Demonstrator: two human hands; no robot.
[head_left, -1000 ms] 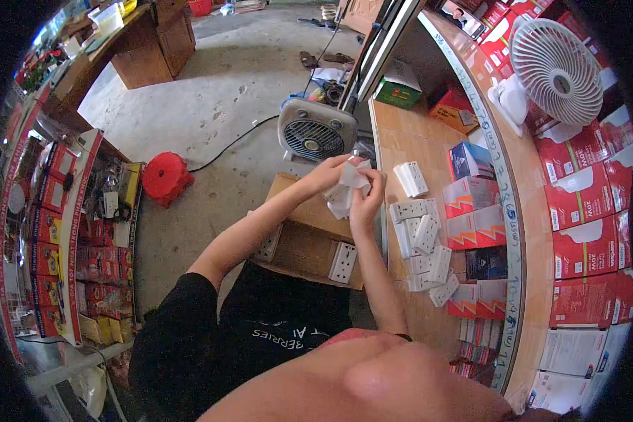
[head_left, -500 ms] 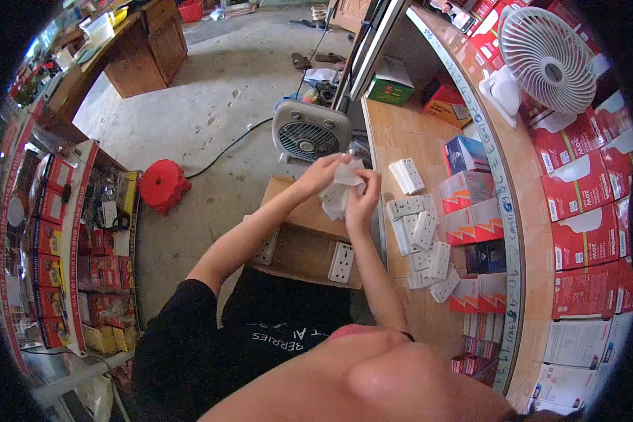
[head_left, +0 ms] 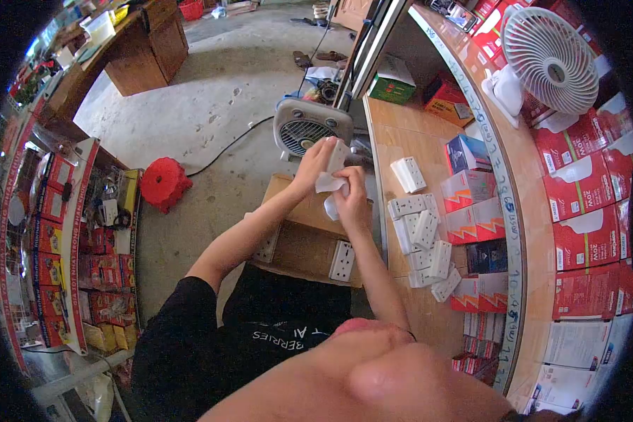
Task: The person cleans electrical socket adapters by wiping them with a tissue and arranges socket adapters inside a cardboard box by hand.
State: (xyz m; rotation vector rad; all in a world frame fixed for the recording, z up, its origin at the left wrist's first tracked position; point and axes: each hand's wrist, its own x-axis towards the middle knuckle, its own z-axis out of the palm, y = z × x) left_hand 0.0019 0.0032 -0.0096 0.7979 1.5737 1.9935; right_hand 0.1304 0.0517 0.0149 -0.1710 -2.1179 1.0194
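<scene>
My left hand (head_left: 314, 170) is closed around a white power socket (head_left: 338, 156), held up above the open cardboard box (head_left: 304, 254). Fingers of my right hand (head_left: 354, 202) pinch a thin white cloth (head_left: 328, 183) against the near end of that socket. Part of the cloth hangs below, between the hands. Inside the box, a white multi-outlet socket (head_left: 342, 261) leans at the right wall, and another is partly hidden by my left forearm. Several more sockets (head_left: 425, 229) lie in a loose pile on the wooden shelf to my right.
A grey box fan (head_left: 312, 128) stands on the floor ahead, its cable running to a red round reel (head_left: 165, 184). Packaged boxes (head_left: 475, 220) line the shelf behind the sockets. A white clip fan (head_left: 550, 62) is at upper right. Stocked display racks (head_left: 84, 246) stand left.
The socket has come out from under the cloth and shows more plainly in my left hand. Both hands have shifted slightly left, and the cloth is now bunched lower, by my right fingers.
</scene>
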